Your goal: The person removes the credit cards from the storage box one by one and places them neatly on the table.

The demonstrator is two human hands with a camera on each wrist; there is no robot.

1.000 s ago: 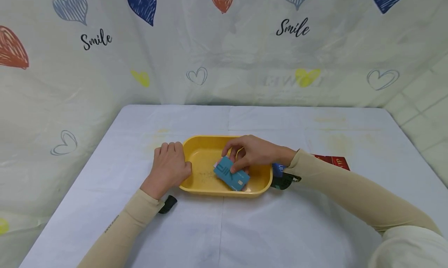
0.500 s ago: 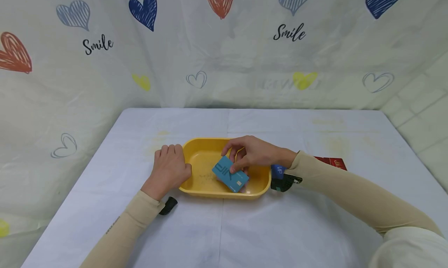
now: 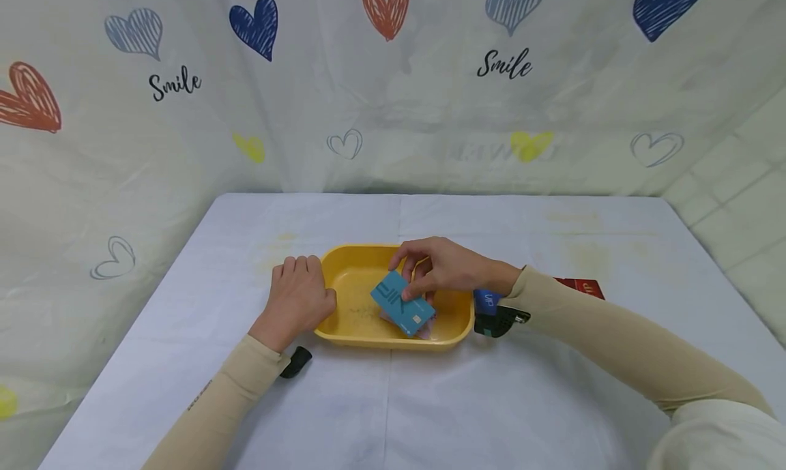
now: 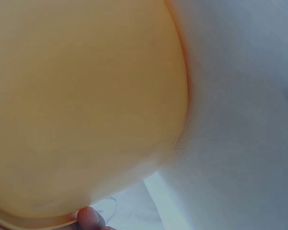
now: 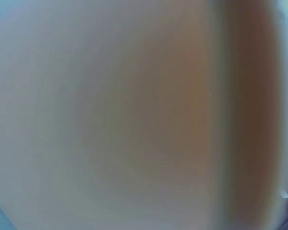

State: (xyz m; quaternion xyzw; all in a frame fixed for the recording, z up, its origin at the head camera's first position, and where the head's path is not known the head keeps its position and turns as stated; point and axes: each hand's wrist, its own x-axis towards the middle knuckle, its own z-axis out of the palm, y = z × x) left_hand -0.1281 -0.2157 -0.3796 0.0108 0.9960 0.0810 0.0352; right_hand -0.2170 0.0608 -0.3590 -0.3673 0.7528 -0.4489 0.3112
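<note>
A yellow plastic basin (image 3: 344,299) stands on the white-covered table. My left hand (image 3: 297,292) grips its left rim; in the left wrist view, fingertips (image 4: 89,218) curl at the rim beside the basin's yellow outer wall. Inside the right half, my right hand (image 3: 445,267) pinches a blue bank card (image 3: 393,298) with a chip at its lower right corner, thumb on top. Beneath this card a pinkish piece (image 3: 425,331) partly shows, the rest of it covered. The right wrist view is mostly blurred by something close to the lens.
Just right of the basin lies a blue VIP card (image 3: 487,300), partly behind the right wrist's black camera (image 3: 499,321). A red card (image 3: 585,288) lies beyond the right sleeve. Another black wrist camera (image 3: 297,362) sits under the left wrist. A heart-printed curtain (image 3: 417,156) hangs behind the table.
The blue card has shifted slightly left within the basin, and more of the pinkish piece shows below it. Both hands keep their holds. The head view has tilted up a little.
</note>
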